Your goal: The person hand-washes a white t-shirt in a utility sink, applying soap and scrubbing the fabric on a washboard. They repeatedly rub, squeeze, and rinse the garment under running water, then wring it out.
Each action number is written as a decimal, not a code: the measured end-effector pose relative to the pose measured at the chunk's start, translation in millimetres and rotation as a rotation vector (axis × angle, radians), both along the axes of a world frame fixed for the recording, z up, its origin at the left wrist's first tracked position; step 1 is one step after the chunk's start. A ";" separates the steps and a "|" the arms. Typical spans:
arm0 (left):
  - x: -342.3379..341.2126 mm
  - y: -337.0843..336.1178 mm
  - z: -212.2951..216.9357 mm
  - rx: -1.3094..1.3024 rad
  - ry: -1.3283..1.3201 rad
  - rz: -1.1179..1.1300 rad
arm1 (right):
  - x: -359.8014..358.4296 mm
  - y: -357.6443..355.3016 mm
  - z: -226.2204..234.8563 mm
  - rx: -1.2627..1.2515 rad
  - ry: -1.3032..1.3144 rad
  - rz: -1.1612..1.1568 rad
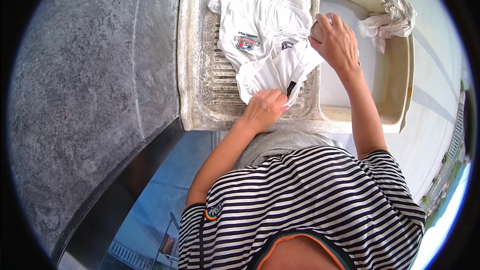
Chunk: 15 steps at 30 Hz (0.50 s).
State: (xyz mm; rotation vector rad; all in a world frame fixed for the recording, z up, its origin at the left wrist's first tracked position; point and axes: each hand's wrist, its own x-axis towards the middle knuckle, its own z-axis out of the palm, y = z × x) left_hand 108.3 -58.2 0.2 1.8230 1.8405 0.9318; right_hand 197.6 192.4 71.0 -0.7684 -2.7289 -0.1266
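Note:
A wet white polo shirt [267, 12] with a red and black crest lies crumpled over the ribbed washboard [225, 77] of a stone laundry sink. My left hand [266, 108] is closed on the shirt's near edge, beside a short black strip. At the shirt's right side, above the divider between washboard and basin, my right hand [338, 42] grips a brown rounded object [317, 32]. My fingers cover most of that object, so its exact kind is hidden. White cloth lies right beside it.
To the right of the washboard, the basin [400, 85] holds cloudy whitish water [340, 87]. Wet pale cloth [397, 17] hangs over its far right rim. A grey stone-like surface [90, 70] borders the sink on the left.

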 end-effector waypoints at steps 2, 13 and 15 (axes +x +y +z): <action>15.4 1.3 -7.3 0.010 -0.088 0.025 | -27.9 -47.1 -17.1 -0.370 0.049 0.176; 14.1 11.5 -8.5 -0.090 -0.200 0.047 | -200.8 27.9 -96.8 -0.411 -0.090 0.195; 15.8 4.5 -9.4 -0.099 -0.169 0.068 | -179.8 -0.9 -82.5 -0.321 -0.074 0.376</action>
